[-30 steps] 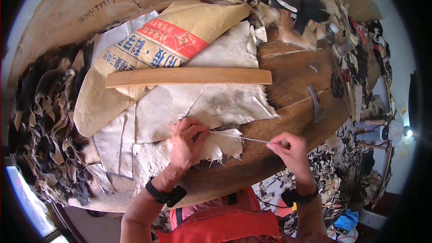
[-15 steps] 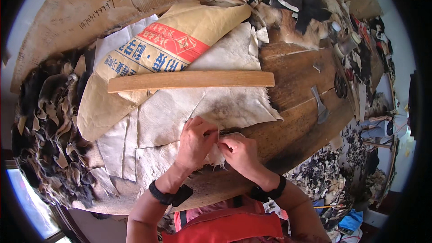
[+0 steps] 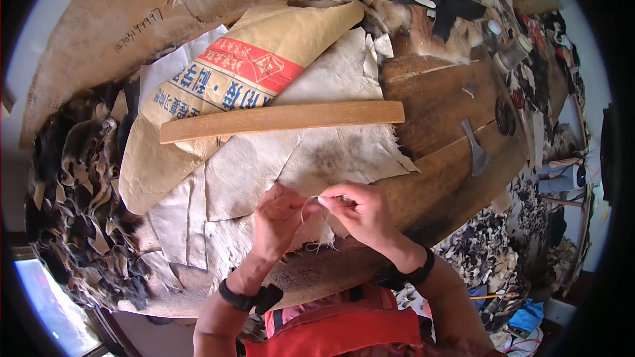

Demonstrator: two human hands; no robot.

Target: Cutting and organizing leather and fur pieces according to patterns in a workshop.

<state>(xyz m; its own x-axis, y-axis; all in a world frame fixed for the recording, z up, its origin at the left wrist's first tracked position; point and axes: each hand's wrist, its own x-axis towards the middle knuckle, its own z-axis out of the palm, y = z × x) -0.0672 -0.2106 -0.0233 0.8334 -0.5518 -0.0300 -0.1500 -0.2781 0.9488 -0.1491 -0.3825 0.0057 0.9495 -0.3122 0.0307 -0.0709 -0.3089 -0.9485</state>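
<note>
A thin pale thread (image 3: 304, 212) curves in a small loop between my two hands. My left hand (image 3: 279, 217) is closed in a pinch on it, and the fingertips of my right hand (image 3: 359, 210) pinch it from the other side. Whether a needle is among the fingers is too small to tell. Both hands are just above the near edge of a whitish hide (image 3: 248, 175), whose frayed border shows loose strands below them. Across the hide, beyond my hands, lies a flat, slightly curved wooden strip (image 3: 284, 121).
A brown paper sack (image 3: 155, 175) lies under the strip. Dark fur scraps (image 3: 73, 205) are heaped at the left. On the wooden worktop (image 3: 430, 112) at right rest a metal blade (image 3: 474, 149) and black scissors (image 3: 505, 118). More scraps (image 3: 473, 241) cover the lower right.
My hands have lifted slightly off the hide's edge, the right one shifting up and to the right. A loop of thread now shows between them. The view has shifted slightly.
</note>
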